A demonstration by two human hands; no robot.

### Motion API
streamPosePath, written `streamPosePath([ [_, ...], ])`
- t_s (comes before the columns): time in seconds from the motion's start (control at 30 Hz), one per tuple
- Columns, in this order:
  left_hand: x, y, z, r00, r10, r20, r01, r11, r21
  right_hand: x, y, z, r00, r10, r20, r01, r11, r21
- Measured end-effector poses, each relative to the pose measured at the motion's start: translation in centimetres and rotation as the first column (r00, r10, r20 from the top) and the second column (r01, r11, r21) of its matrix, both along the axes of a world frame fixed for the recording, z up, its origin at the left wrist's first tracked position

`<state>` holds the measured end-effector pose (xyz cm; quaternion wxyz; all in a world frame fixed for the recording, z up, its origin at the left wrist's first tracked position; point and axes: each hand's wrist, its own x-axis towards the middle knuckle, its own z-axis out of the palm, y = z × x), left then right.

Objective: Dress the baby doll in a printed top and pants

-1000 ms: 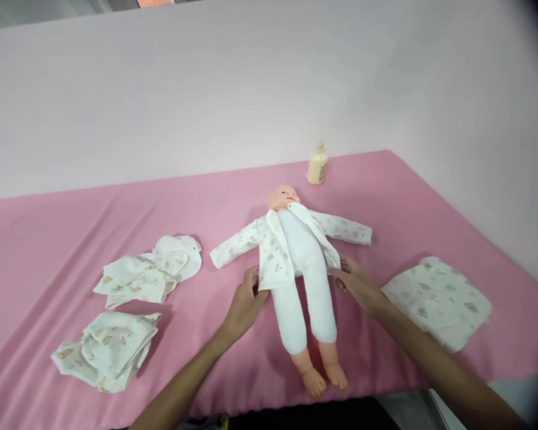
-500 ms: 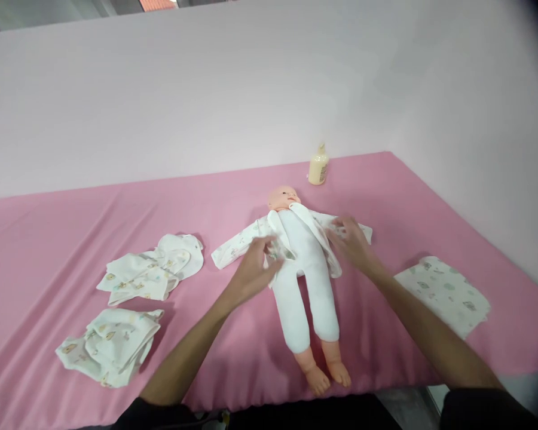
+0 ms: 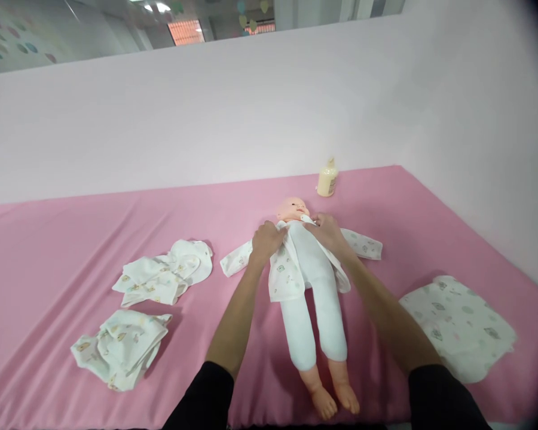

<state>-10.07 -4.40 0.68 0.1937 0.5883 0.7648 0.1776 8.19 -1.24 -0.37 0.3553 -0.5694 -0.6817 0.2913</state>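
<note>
A baby doll with a white cloth body lies on its back, feet towards me. Its arms are inside the spread sleeves of a white printed baby jacket, whose front hangs open over the chest. At the collar on the left, my left hand pinches the jacket's edge. My right hand grips the opposite front edge near the doll's neck. Part of each sleeve is hidden behind my hands.
Folded printed baby clothes and another crumpled garment lie at the left. A printed cloth is at the right. Beyond the doll's head a pump bottle stands on the pink sheet, near the white wall.
Both hands have moved up from the doll's waist and sides to the collar and closed on the jacket's edges. The left front panel now lies flatter. The camera view has tilted upward.
</note>
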Motion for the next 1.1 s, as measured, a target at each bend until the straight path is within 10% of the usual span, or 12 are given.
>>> streamPosePath([
  [0.43, 0.4, 1.5, -0.7, 0.984, -0.026, 0.176, 0.011, 0.996, 0.087, -0.3, 1.2, 0.0, 0.987, 0.144, -0.065, -0.149, 0.986, -0.076],
  [0.8, 1.4, 2.4, -0.7, 0.992, -0.078, 0.103, 0.049, 0.964, 0.261, -1.2, 1.4, 0.2, 0.999, 0.008, 0.042, -0.012, 0.996, 0.086],
  [1.1, 1.3, 2.7, -1.4, 0.986, -0.050, 0.160, 0.006, 0.965, 0.261, -1.4, 1.6, -0.3, 0.980, -0.052, -0.190, 0.053, 0.999, 0.002],
])
